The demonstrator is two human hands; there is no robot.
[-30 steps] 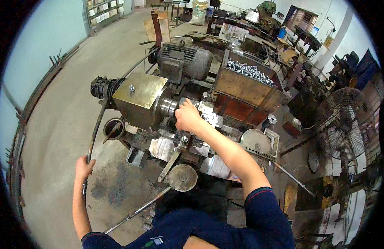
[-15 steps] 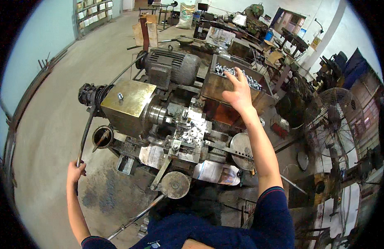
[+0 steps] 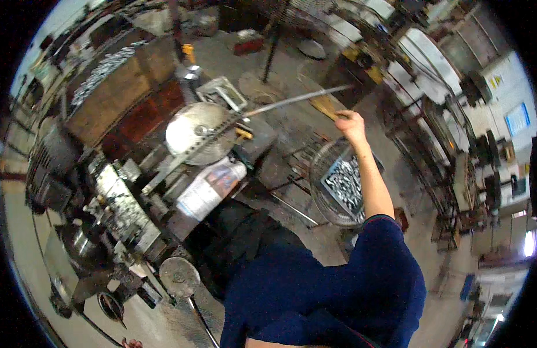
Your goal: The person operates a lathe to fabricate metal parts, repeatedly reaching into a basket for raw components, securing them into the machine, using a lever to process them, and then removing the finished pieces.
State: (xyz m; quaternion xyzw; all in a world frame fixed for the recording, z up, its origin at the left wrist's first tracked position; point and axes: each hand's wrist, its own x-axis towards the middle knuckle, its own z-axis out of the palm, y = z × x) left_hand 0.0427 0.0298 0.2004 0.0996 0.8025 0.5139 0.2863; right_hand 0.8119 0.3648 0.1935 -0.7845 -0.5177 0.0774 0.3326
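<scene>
My right hand [image 3: 351,127] is stretched out to the right, its fingers closed on a brush [image 3: 323,107] with straw-coloured bristles. Below that arm, a blue tray [image 3: 323,183] full of small shiny metal parts rests in a round wire frame [image 3: 315,203]. At the lower left edge only the fingers of my left hand [image 3: 131,343] show, curled at the end of a dark lever [image 3: 100,332]; the rest is cut off. The lever belongs to a lathe-like machine [image 3: 126,200] strewn with metal chips.
A large bin [image 3: 120,87] at upper left holds more shiny parts. Near it are a round metal disc [image 3: 190,130] and a long perforated bar [image 3: 184,158]. A thin metal rod [image 3: 303,95] reaches rightward. Another round plate [image 3: 179,277] sits by the machine's front. Racks and benches [image 3: 419,139] line the right.
The view has swung to the right. My right hand has gone from above the parts bin to the right side and now holds a brush. My left hand is now at the lower edge.
</scene>
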